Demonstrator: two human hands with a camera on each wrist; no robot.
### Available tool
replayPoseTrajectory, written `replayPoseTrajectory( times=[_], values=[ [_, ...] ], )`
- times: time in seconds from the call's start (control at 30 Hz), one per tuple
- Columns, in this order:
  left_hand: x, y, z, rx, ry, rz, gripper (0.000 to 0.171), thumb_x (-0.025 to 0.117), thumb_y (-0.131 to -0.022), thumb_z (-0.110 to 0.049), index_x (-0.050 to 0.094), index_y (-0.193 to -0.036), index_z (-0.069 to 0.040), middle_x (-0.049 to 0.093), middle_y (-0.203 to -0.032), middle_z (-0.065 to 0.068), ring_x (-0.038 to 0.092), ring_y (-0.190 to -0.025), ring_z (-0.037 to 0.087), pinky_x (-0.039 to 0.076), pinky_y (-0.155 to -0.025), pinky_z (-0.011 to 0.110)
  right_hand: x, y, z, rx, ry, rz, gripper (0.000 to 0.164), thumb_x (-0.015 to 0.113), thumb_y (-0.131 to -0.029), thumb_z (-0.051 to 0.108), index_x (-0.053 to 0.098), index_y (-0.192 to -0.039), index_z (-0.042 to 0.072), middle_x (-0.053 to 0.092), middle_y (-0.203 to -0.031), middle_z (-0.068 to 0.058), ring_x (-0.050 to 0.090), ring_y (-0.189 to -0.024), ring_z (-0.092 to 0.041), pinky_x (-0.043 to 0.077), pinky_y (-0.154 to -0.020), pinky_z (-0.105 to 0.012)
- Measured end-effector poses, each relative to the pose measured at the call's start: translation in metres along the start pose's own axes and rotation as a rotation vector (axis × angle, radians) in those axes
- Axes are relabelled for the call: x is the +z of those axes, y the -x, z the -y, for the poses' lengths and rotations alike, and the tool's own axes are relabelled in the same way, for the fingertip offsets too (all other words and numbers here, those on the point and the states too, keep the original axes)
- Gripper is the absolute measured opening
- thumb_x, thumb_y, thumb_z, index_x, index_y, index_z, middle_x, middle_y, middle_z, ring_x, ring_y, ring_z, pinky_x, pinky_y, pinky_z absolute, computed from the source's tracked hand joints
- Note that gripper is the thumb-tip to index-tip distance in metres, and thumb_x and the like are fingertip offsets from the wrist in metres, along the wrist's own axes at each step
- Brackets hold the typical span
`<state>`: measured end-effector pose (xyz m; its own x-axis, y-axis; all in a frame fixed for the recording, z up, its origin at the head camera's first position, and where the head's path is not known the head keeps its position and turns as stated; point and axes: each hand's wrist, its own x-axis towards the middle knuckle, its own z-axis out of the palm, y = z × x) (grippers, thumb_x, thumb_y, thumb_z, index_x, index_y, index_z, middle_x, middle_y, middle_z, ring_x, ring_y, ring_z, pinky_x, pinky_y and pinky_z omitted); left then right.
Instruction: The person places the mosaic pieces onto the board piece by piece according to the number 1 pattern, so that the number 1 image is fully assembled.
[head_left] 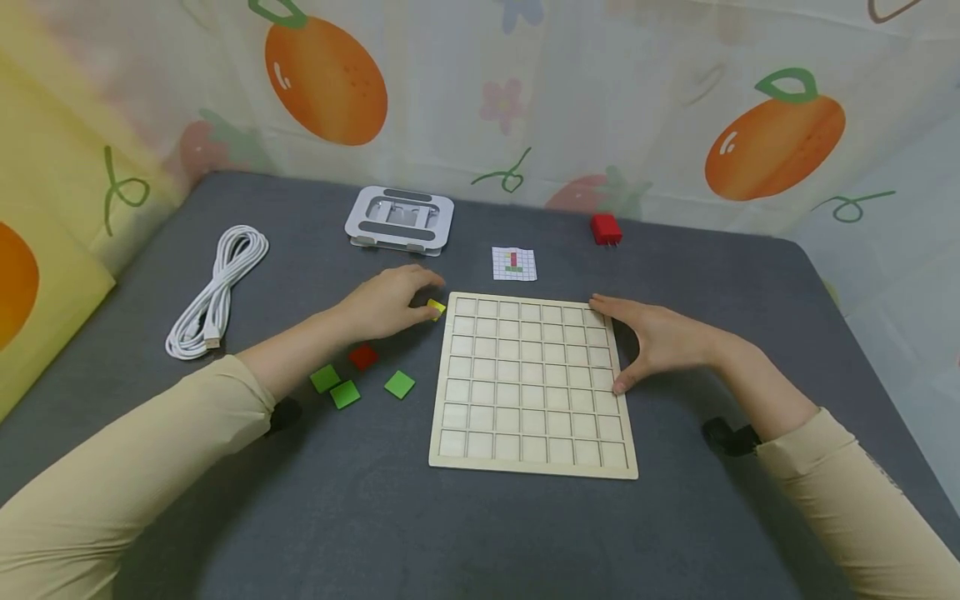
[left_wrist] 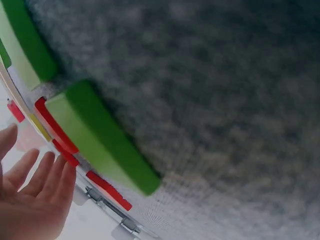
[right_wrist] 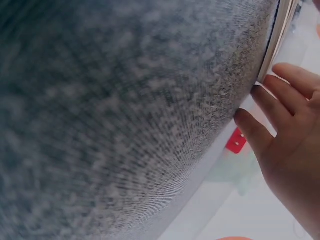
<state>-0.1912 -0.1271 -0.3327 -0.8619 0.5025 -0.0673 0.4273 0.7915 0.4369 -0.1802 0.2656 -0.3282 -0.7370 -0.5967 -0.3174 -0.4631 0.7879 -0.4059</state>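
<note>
My beige sleeves [head_left: 150, 467] come in low over the dark grey tabletop [head_left: 337, 525], one from each side. Nearest me on the left, three green square tiles [head_left: 346, 394] lie flat; two are close together below my left forearm, and the third sits nearer the board. A red tile [head_left: 363, 357] is just beyond them, and my left wrist view shows more red tiles past the nearest green one.

In the middle lies the pale wooden grid board [head_left: 532, 398], flat and slightly turned. My right hand [head_left: 663, 337] is at its right edge, thumb lower down and fingertips at the far corner, spread well apart, resting there without clamping.

My left hand [head_left: 382, 304] is off the board's left edge, thumb and fingers parted. Its thumb tip is at a yellow tile [head_left: 436, 309]; I cannot tell how firmly they touch.

Left of that arm is a coiled white USB cable [head_left: 217, 296]. Beyond the board lies a small paper grid card [head_left: 514, 263] with red and green squares, then a red plug adapter [head_left: 606, 228] and a white folding stand [head_left: 397, 231]. A fruit-print curtain [head_left: 442, 83] hangs behind.
</note>
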Motion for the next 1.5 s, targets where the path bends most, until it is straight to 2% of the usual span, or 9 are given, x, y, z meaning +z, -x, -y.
replayPoseTrajectory(
  times=[0.2, 0.47, 1.17, 1.5],
  values=[
    [0.002, 0.003, -0.001, 0.002, -0.042, 0.003, 0.047, 0.067, -0.092, -0.023, 0.058, -0.134, -0.003, 0.059, -0.136, 0.017, 0.055, -0.128, 0.034, 0.045, -0.107, 0.05, 0.0, 0.002, 0.003, 0.028, 0.087, -0.023, 0.124, 0.082, -0.061, 0.068, 0.028, -0.155, 0.007, 0.025, -0.163, -0.015, 0.029, -0.148, -0.04, 0.034, -0.111, -0.062],
    [0.005, 0.005, -0.001, 0.019, -0.08, -0.009, 0.042, 0.068, -0.092, -0.022, 0.063, -0.13, -0.005, 0.062, -0.131, 0.016, 0.058, -0.123, 0.032, 0.048, -0.102, 0.049, 0.002, 0.004, 0.007, 0.046, 0.177, -0.069, 0.115, 0.081, -0.06, 0.069, 0.041, -0.149, 0.008, 0.038, -0.154, -0.011, 0.046, -0.137, -0.033, 0.048, -0.098, -0.052],
    [0.011, 0.004, 0.001, 0.057, -0.117, -0.075, 0.028, 0.073, -0.089, -0.021, 0.071, -0.113, -0.007, 0.067, -0.12, 0.01, 0.063, -0.113, 0.028, 0.053, -0.093, 0.046, 0.003, 0.006, 0.006, 0.046, 0.145, -0.073, 0.115, 0.081, -0.063, 0.067, 0.038, -0.151, 0.008, 0.038, -0.151, -0.01, 0.046, -0.135, -0.031, 0.048, -0.094, -0.052],
    [0.008, 0.005, 0.0, 0.053, -0.119, -0.116, 0.024, 0.077, -0.085, -0.022, 0.07, -0.101, -0.007, 0.065, -0.103, 0.009, 0.06, -0.101, 0.027, 0.051, -0.087, 0.043, 0.003, 0.004, 0.003, 0.045, 0.153, -0.067, 0.116, 0.081, -0.062, 0.069, 0.038, -0.151, 0.009, 0.037, -0.152, -0.008, 0.047, -0.134, -0.029, 0.049, -0.091, -0.049]
  ],
)
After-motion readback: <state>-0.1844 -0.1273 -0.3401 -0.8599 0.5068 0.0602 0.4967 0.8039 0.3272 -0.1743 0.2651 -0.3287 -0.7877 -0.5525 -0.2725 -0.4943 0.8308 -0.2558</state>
